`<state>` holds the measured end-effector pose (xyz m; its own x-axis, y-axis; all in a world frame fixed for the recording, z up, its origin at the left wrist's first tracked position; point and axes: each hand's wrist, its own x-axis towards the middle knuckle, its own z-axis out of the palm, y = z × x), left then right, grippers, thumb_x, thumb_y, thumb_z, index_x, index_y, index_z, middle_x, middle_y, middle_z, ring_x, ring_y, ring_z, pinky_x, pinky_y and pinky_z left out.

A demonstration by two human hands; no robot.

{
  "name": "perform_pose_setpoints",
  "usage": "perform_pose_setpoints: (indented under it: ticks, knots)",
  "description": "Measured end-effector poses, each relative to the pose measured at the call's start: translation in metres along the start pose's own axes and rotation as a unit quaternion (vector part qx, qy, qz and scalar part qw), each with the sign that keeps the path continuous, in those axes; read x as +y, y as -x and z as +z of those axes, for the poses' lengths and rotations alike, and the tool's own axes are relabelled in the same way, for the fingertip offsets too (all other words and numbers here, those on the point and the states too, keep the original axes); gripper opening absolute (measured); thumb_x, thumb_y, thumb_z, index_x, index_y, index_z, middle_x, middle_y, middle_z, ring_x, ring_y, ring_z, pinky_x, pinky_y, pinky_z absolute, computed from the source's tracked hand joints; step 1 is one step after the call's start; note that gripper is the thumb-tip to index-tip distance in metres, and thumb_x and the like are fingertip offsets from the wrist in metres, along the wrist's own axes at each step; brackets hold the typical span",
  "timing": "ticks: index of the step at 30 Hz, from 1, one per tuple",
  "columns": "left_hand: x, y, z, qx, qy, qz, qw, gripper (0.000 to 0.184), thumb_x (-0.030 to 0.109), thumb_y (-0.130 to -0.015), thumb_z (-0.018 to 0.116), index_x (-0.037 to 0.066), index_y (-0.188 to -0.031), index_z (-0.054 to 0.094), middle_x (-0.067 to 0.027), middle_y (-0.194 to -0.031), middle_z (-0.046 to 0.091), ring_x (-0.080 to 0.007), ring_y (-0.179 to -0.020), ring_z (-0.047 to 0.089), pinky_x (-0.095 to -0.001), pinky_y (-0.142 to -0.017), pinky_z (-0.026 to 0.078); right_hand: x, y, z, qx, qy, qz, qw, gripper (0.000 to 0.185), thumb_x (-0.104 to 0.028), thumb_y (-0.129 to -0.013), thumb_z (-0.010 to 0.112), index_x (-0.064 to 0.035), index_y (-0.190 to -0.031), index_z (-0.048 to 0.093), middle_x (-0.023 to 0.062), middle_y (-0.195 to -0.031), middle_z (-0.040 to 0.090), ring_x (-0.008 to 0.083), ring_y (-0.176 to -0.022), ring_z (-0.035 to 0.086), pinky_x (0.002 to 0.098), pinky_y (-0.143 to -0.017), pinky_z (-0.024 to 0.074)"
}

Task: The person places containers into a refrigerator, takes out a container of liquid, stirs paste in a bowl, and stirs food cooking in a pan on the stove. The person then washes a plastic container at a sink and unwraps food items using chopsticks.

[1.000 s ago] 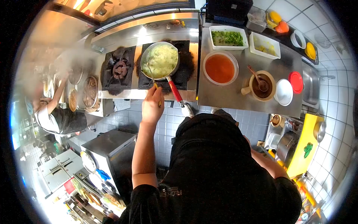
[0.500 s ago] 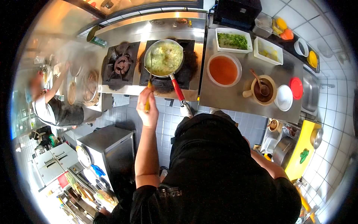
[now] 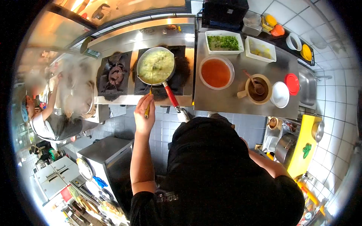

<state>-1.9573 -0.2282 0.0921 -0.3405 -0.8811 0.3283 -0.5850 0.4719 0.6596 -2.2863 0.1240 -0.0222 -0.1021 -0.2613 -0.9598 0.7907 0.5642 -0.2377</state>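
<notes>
A yellow-handled utensil (image 3: 147, 109) is gripped in my left hand (image 3: 144, 119), its thin shaft reaching into a pan (image 3: 140, 81). The pan holds bubbling, pale yellow-green food (image 3: 156, 64) and sits on the right burner. Its red handle (image 3: 171, 96) points toward me, and no hand is on it. My right forearm (image 3: 266, 162) is bent beside my body. Only a sliver of my right hand (image 3: 244, 142) shows at my waist; its fingers are hidden.
Right of the stove, a steel counter (image 3: 233, 103) carries a tub of red liquid (image 3: 215, 73), chopped greens (image 3: 223, 43), a pot with a ladle (image 3: 258, 89) and a white bowl (image 3: 280, 94). A bare burner (image 3: 115, 75) is left of the pan. A co-worker (image 3: 43, 122) stands far left amid steam.
The utensil tip has moved from the pan's left side toward the middle of the food, with my left hand still around its handle. The view has shifted slightly, and the co-worker's arm has moved a little.
</notes>
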Motion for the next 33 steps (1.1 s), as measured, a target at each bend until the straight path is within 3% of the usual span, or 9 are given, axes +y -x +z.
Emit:
perform_pose_setpoints:
  ticks: [8,16,24,33]
  knots:
    - [0.038,0.012,-0.050,-0.116,-0.022,0.044,0.992,0.026,-0.005,-0.085,0.067,0.000,-0.111,0.069,-0.0237,-0.114,0.068,-0.0388,-0.101,0.070,-0.0398,-0.088,0.057,0.003,0.001,-0.002,0.000,-0.029,0.007,1.000,0.024,-0.019,-0.101,0.051,-0.0040,-0.116,0.064,0.0122,-0.111,0.069,0.0237,-0.102,0.065,0.0398,-0.096,0.0529]
    - [0.012,-0.004,0.021,-0.149,-0.028,0.096,0.984,0.037,-0.002,-0.084,0.065,0.002,-0.121,0.065,-0.0241,-0.125,0.063,-0.0419,-0.104,0.067,-0.0447,-0.085,0.058,0.002,0.002,-0.006,0.000,-0.035,0.012,0.999,0.025,-0.021,-0.102,0.051,-0.0039,-0.115,0.065,0.0124,-0.110,0.069,0.0241,-0.101,0.065,0.0400,-0.096,0.0528]
    - [-0.020,-0.031,0.048,-0.161,-0.171,0.119,0.965,0.046,0.003,-0.079,0.070,0.001,-0.124,0.060,-0.0238,-0.128,0.058,-0.0393,-0.105,0.066,-0.0432,-0.088,0.056,0.004,0.005,-0.008,0.001,-0.056,0.019,0.998,0.026,-0.022,-0.102,0.051,-0.0039,-0.113,0.065,0.0126,-0.109,0.070,0.0245,-0.101,0.065,0.0402,-0.096,0.0528]
    - [0.006,-0.002,0.031,-0.159,-0.202,0.046,0.965,0.014,0.003,-0.087,0.060,0.000,-0.100,0.055,-0.0239,-0.112,0.061,-0.0440,-0.091,0.066,-0.0489,-0.074,0.058,0.012,0.006,-0.009,0.003,-0.087,0.027,0.996,0.027,-0.024,-0.102,0.051,-0.0038,-0.112,0.066,0.0128,-0.107,0.070,0.0249,-0.100,0.065,0.0404,-0.095,0.0528]
